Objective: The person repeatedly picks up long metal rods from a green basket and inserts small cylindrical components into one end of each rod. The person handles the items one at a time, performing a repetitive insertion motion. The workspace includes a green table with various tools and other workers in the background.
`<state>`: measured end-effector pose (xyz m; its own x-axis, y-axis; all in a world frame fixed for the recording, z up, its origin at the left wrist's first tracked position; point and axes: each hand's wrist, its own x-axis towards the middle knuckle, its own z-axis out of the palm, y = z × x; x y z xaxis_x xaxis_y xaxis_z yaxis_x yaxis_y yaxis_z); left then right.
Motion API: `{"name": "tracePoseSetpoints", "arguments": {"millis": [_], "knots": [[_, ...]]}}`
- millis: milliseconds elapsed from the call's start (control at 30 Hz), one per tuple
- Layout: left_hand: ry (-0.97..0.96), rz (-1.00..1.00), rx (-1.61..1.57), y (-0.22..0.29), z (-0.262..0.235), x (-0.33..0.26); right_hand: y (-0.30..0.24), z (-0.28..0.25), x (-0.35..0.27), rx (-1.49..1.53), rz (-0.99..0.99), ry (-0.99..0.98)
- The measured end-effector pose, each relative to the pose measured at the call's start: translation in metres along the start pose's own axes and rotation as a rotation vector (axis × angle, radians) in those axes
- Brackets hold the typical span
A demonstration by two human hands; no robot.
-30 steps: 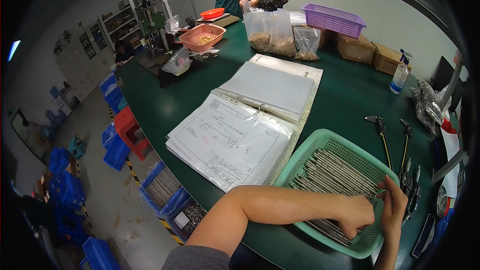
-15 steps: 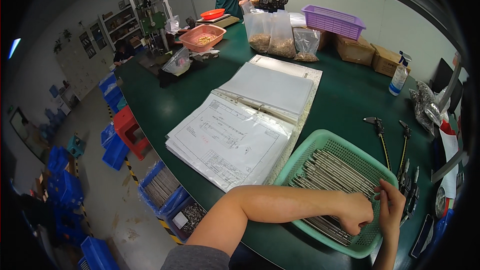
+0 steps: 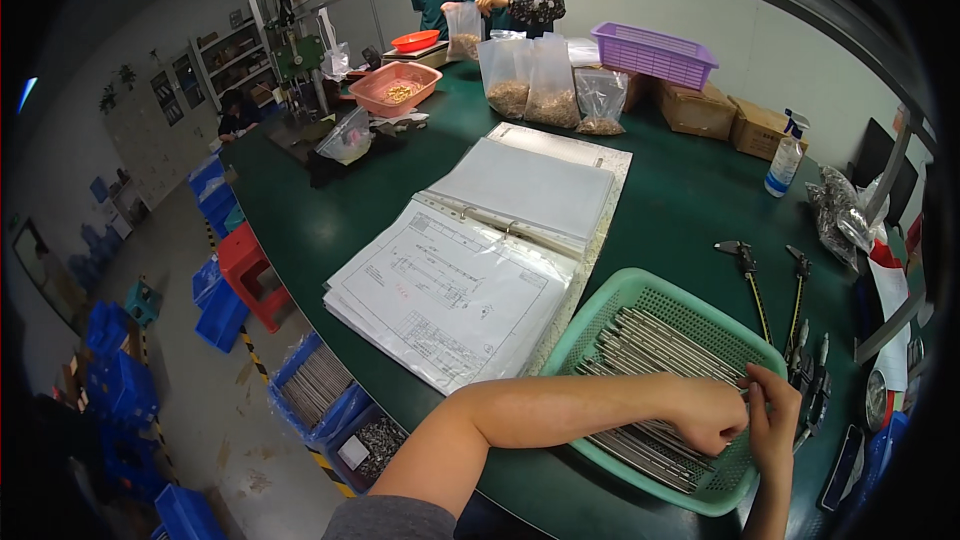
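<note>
A green perforated plastic basket [image 3: 590,330] holds many thin metal rods [image 3: 660,345], lying side by side in a slanted layer. My left hand [image 3: 712,418] is closed over the rods in the basket's right half, its forearm crossing the near part; what its fingers grip is hidden. My right hand [image 3: 774,420] is at the basket's right rim, with curled fingers by the rods' right ends. Whatever lies between those fingers is too small to make out. Left of the basket, an open ring binder [image 3: 450,290] shows a technical drawing in a plastic sleeve.
Two calipers [image 3: 745,270] lie right of the basket, near a spray bottle [image 3: 785,160]. Bags of small parts [image 3: 550,90], a purple basket [image 3: 655,52] and cardboard boxes [image 3: 695,108] stand at the back. Co-workers [image 3: 515,0] stand beyond the table. Blue crates [image 3: 310,380] sit at lower left.
The view has shifted slightly. Both my hands stay at the basket's right side with nearly the same pose. Across the table, a co-worker now holds up a clear bag farther left.
</note>
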<state>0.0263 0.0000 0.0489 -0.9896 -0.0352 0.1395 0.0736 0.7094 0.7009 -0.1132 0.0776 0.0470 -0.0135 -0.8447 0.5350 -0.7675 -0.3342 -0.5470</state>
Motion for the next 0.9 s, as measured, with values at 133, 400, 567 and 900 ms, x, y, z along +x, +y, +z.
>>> {"name": "tracePoseSetpoints", "arguments": {"millis": [133,400,567,900], "knots": [[0.297,0.105,-0.299,0.008,-0.027,0.005,0.008,-0.006,-0.003,-0.11,-0.067,-0.004],[0.766,-0.004,-0.965,0.007,-0.034,0.008,-0.008,0.0,0.001,0.002,0.093,0.007],[0.777,0.041,-0.834,0.003,-0.024,0.012,-0.005,-0.002,0.001,-0.003,0.122,-0.012],[0.573,0.22,-0.515,0.018,-0.023,0.006,0.011,-0.001,-0.004,-0.005,-0.007,0.012]]}}
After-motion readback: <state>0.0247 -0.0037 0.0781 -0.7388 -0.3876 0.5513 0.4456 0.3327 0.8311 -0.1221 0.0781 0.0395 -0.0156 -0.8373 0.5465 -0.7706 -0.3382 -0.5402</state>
